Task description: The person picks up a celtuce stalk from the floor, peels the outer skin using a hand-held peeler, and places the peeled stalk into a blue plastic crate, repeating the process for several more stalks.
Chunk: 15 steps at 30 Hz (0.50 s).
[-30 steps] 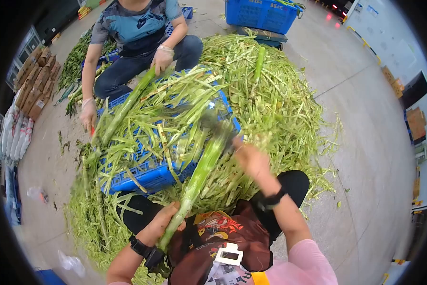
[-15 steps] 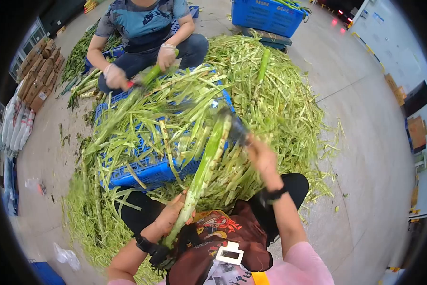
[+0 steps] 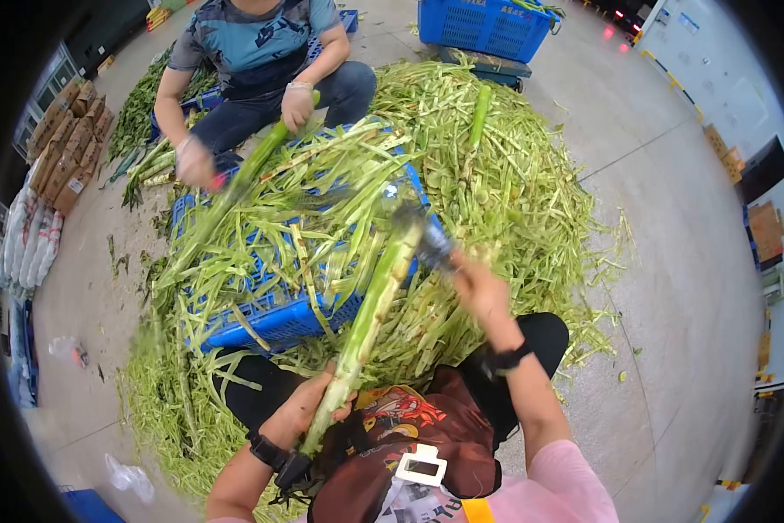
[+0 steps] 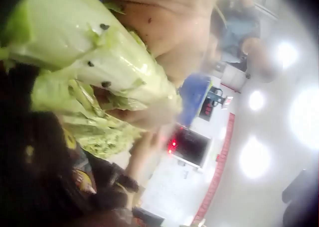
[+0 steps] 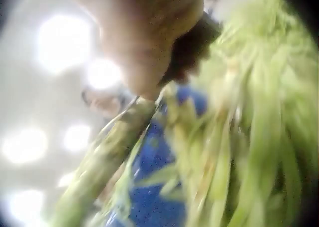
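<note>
A long, thick celtuce stem [image 3: 366, 336], part green and part pale where skin is stripped, slants up from the lap toward the crate. My left hand [image 3: 309, 403] grips its lower part, fingers wrapped around it; the left wrist view shows the wet, pale stem [image 4: 99, 48] close beside the palm. A blurred, dark-handled peeler [image 3: 433, 247] is in my right hand [image 3: 482, 292], its head at the stem's upper end. In the right wrist view the curled hand [image 5: 144, 43] overlaps the top of the stem [image 5: 104, 162], and the peeler is mostly hidden.
A blue crate [image 3: 279, 329] covered with peel strips stands before me, a large peel heap [image 3: 514, 192] to its right. Opposite, a seated person [image 3: 261, 52] works on another stem [image 3: 261, 161] with a red-handled tool. A blue bin [image 3: 484, 30] stands behind.
My right hand and the peeler have shifted slightly right at the stem's top. More of the stem's pale side faces up. The other person's tool hand rose, then dropped a little.
</note>
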### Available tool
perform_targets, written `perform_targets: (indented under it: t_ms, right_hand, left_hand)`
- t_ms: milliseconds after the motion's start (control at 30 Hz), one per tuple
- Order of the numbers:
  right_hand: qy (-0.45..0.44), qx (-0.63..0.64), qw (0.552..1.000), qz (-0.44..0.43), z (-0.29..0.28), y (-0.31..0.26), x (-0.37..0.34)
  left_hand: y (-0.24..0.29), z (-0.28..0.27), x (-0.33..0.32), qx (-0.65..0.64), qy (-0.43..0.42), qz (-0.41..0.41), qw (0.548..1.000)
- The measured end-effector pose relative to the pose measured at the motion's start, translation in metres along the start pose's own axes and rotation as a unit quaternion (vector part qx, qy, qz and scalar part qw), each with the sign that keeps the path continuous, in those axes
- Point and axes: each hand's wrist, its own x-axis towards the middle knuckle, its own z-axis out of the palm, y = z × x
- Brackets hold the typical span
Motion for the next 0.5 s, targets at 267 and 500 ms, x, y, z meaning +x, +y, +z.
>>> perform_targets:
  t_ms: [267,500]
  right_hand:
    - [-0.061,-0.052,0.988,-0.134,-0.025,-0.068,-0.048]
    - [0.021,-0.046,0.976,0.212,-0.010,0.033,0.020]
  left_hand:
    - [0.000,0.011,-0.001,0.055,0.035,0.036,0.997]
    - [0.002,0.009,-0.008,0.069,0.007,0.073,0.995]
